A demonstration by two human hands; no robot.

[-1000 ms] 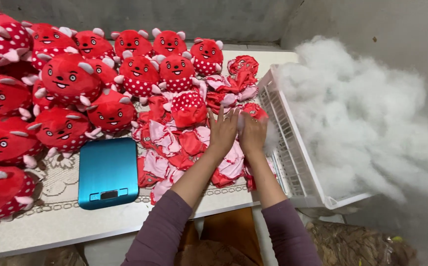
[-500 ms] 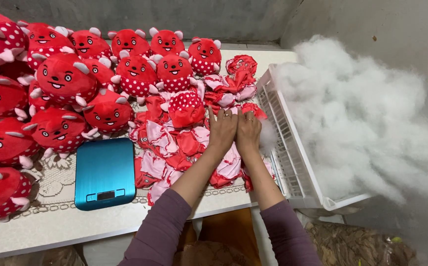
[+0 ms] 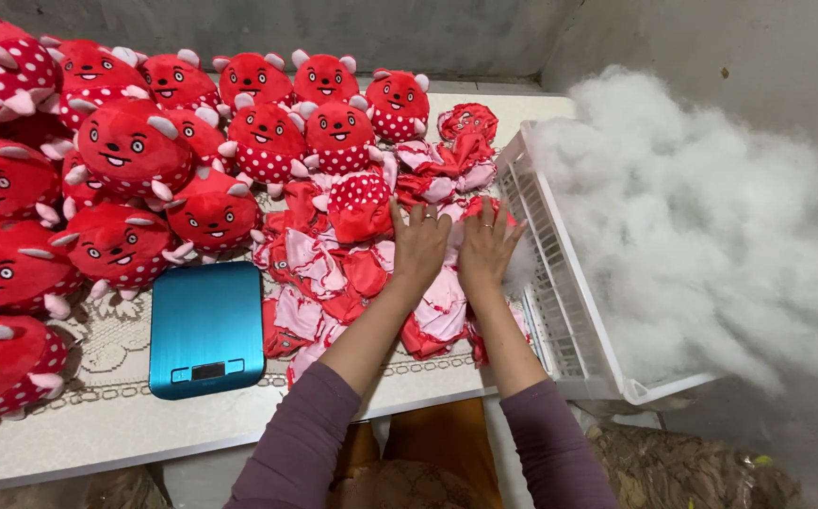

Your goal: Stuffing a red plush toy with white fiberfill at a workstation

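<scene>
My left hand and my right hand lie flat, palms down, side by side on a heap of unstuffed red and pink toy skins in the middle of the table. Fingers are spread and grip nothing. A small wisp of white stuffing sits just right of my right hand. Stuffed red plush toys with white dots are piled at the left and back. A blue flat kitchen scale lies left of the skins.
A white slatted plastic crate at the table's right edge holds a large mound of white fibre stuffing. The table has a pale lace-patterned cover. Grey wall behind. Brown sacking lies on the floor at the lower right.
Both hands have slid slightly toward me over the skins and flattened, fingers spreading. The toys, scale and crate have not moved.
</scene>
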